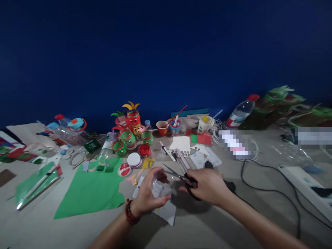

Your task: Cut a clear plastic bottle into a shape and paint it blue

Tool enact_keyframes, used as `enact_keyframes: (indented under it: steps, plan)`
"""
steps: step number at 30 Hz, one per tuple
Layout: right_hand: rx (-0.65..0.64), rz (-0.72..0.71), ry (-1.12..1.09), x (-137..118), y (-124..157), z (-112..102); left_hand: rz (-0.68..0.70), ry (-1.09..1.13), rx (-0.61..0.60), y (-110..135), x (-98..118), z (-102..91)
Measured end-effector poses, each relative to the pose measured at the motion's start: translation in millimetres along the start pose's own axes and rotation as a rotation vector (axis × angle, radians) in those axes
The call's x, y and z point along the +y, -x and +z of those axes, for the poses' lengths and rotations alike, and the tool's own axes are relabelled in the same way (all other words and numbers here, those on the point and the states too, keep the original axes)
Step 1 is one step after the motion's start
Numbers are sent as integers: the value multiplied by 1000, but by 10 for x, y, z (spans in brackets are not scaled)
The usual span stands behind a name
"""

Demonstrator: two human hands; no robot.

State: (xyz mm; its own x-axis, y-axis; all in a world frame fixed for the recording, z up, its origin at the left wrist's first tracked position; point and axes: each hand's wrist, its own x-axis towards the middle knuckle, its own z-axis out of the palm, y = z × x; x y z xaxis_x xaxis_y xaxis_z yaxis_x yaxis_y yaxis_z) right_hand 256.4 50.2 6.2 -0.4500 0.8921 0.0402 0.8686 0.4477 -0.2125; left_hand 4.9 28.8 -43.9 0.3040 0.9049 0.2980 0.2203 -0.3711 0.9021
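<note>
My left hand (147, 194) is wrapped round a clear plastic bottle piece (161, 185), held just above the table. My right hand (206, 186) grips black-handled scissors (181, 178), their open blades pointing left and touching the plastic piece. A red bead bracelet (129, 211) sits on my left wrist. A white paper sheet (166, 211) lies on the table under both hands.
A green paper sheet (90, 190) lies left of my hands. Painted bottle-bottom figures (131, 133), paint cups (175, 127), lids (134, 159), pens (167, 151) and paper scraps crowd the far middle. A water bottle (241, 112), black cable (272, 193) and white power strip (306, 188) lie to the right.
</note>
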Motion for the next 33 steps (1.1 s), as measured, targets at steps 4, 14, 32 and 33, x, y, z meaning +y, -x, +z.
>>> enact_keyframes:
  steps: [4, 14, 32, 33]
  plan:
    - [-47, -34, -61, -22, -55, -29, -16, 65, -11, 36, -77, -10]
    - [-93, -46, -152, -15, -96, -30, -63, 345, -44, 62, -122, 39]
    - [-101, -80, -156, -29, -77, -121, -49, 348, -94, 40, -60, 12]
    - [-102, -83, -148, -27, -75, -121, -50, 322, -96, 42, -58, 4]
